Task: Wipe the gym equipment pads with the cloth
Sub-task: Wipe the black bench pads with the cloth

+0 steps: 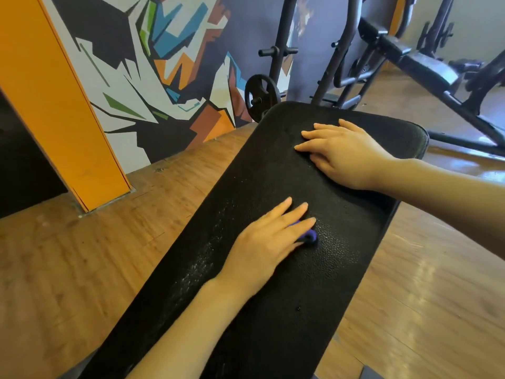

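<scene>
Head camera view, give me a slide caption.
Left hand presses a purple cloth on the black bench pad; right hand rests flat.

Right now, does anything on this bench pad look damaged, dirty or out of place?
The bench pad carries a pale speckled streak along its left side, beside the left hand pressing the purple cloth; whether dust, wear or moisture, I cannot tell. No tears show.

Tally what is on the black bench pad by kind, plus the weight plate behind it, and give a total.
Bench pad: 1
Hands resting on the pad: 2, the left hand and the right hand
Purple cloth under the left hand: 1
Black weight plate on the rack: 1
Total: 5
</scene>
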### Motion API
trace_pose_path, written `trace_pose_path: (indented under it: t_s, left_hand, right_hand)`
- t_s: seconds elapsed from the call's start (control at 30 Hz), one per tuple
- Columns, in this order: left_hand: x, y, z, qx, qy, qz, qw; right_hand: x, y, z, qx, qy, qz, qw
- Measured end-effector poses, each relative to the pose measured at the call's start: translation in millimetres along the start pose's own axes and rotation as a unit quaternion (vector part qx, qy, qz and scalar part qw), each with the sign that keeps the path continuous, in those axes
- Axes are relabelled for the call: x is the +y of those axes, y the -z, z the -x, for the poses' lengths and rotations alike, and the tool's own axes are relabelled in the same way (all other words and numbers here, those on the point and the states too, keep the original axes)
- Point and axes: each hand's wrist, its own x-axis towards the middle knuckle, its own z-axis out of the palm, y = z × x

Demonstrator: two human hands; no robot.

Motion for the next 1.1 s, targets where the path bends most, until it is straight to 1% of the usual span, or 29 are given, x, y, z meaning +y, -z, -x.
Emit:
trace_pose_path:
  t_s: [0.07,0.1,0.17,0.23,0.3,0.37,0.43,0.47,0.53,0.63,0.67,0.73,0.77,0.87,0.93,0.97,1.03,1.1]
  left_hand:
    - [-21.3,-1.4,-20.8,0.027,0.049,-0.008,0.998]
    - [-32.3,0.1,-32.5,0.046,0.089,-0.006,0.995]
    - [-43.3,3.0,-47.0,0.047,0.176,-0.002,0.983]
    - [-34.5,3.5,-44.3,0.059,0.205,0.001,0.977]
    - [-15.3,2.3,-27.2,0.066,0.163,0.017,0.984]
    - [3.9,1.0,-3.0,0.049,0.1,0.024,0.994]
    - [0.3,2.8,4.7,0.029,0.052,0.012,0.998]
    - [-9.6,4.4,1.8,0.028,0.048,0.004,0.998]
    - [-38.1,5.9,-12.8,0.044,0.09,-0.014,0.995]
    - [-86.0,8.7,-45.9,0.058,0.208,-0.025,0.976]
    - [-93.1,9.2,-52.7,0.058,0.231,-0.021,0.971]
    - [-85.9,7.2,-49.6,0.06,0.242,-0.021,0.968]
    - [-75.3,7.1,-37.0,0.064,0.231,-0.027,0.97]
    - [-45.3,14.8,27.1,0.061,0.202,-0.03,0.977]
    - [-41.4,19.3,54.3,0.05,0.195,-0.034,0.979]
    - [-45.7,20.1,51.9,0.051,0.188,-0.039,0.98]
    - [-63.3,18.5,20.0,0.052,0.195,-0.034,0.979]
    - [-87.8,15.2,-26.2,0.054,0.236,-0.019,0.97]
  right_hand:
    - [-11.4,-5.2,-3.7,0.028,-0.026,-0.01,0.999]
    - [-15.4,-8.6,-4.0,0.044,-0.032,-0.008,0.999]
    - [-17.5,-13.3,-3.1,0.059,-0.032,0.002,0.998]
    - [-17.4,-13.5,-2.1,0.052,-0.031,0.009,0.998]
    - [-19.7,-14.0,-3.2,0.051,-0.04,0.015,0.998]
    - [-27.3,-15.9,-7.2,0.058,-0.047,0.004,0.997]
    - [-34.0,-19.7,-11.5,0.07,-0.035,-0.008,0.997]
    - [-36.0,-21.3,-13.3,0.075,-0.027,-0.008,0.997]
    - [-37.4,-24.1,-15.9,0.077,-0.025,-0.009,0.997]
    - [-37.3,-25.8,-15.5,0.077,-0.03,-0.02,0.996]
    - [-37.4,-25.5,-15.5,0.078,-0.028,-0.022,0.996]
    - [-36.8,-24.5,-14.8,0.077,-0.025,-0.021,0.996]
    - [-36.4,-24.4,-14.2,0.077,-0.026,-0.021,0.996]
    - [-36.9,-23.5,-12.6,0.077,-0.026,-0.025,0.996]
    - [-38.1,-22.8,-12.1,0.075,-0.027,-0.024,0.997]
    - [-38.8,-22.4,-12.4,0.071,-0.028,-0.022,0.997]
    - [-38.9,-23.6,-13.6,0.067,-0.029,-0.016,0.997]
    - [-37.5,-25.4,-15.3,0.069,-0.028,-0.014,0.997]
